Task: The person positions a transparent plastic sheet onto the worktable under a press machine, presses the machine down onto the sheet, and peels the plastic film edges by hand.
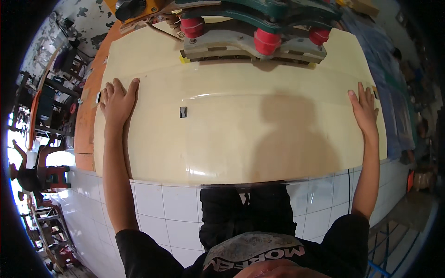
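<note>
A wide cream-coloured sheet (pixel 222 139) covers the table before me, with a glossy patch and a faint crease across its middle. Near its left edge my left hand (pixel 119 99) lies flat, fingers spread and holding nothing. My right hand (pixel 364 107) rests on the sheet's right edge, its fingers also stretched out. A small grey and black rectangular piece (pixel 183 112) lies on the sheet, to the right of my left hand. Past my left fingers sits a small dark clip-like piece (pixel 98 97); another small dark piece (pixel 375 92) is beside my right fingers.
Over the sheet's far side stands a machine with a green frame (pixel 236 10), red cylinders (pixel 267 42) and a long metal bar (pixel 255 53). An orange-brown tabletop (pixel 85 116) shows at left, blue plastic sheeting (pixel 394 97) at right. A person (pixel 34 169) is at far left.
</note>
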Demonstrator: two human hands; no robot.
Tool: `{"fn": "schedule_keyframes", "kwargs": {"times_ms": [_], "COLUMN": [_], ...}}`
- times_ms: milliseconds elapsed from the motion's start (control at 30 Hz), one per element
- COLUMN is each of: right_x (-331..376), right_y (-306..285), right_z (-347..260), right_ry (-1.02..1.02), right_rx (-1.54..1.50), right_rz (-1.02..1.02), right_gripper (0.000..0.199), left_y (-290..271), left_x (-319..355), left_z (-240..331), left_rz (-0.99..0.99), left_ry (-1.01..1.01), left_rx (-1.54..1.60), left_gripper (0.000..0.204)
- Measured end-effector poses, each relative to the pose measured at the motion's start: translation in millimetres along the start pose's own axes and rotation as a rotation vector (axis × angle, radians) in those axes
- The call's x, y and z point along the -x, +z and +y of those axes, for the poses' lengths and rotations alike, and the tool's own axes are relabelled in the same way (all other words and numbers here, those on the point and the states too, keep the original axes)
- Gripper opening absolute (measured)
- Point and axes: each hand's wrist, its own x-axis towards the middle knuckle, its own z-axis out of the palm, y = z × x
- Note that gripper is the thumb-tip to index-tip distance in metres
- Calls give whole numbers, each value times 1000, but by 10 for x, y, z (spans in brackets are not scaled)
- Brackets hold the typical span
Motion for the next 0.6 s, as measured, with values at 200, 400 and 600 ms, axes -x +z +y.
{"fn": "schedule_keyframes", "kwargs": {"times_ms": [200,400,600], "right_x": [7,-182,-101], "right_y": [9,128,-34], "right_z": [21,326,258], "right_ry": [-26,-133,-249], "right_rx": [-155,-258,-514], "right_rz": [80,249,361], "right_gripper": [80,65,38], "left_y": [60,-803,-1432], "left_x": [-20,503,2215], "left_z": [-112,-35,820], "left_rz": [155,-97,-745], "left_ry": [44,489,1359], "left_rx": [124,670,2439], "left_gripper": [87,42,47]}}
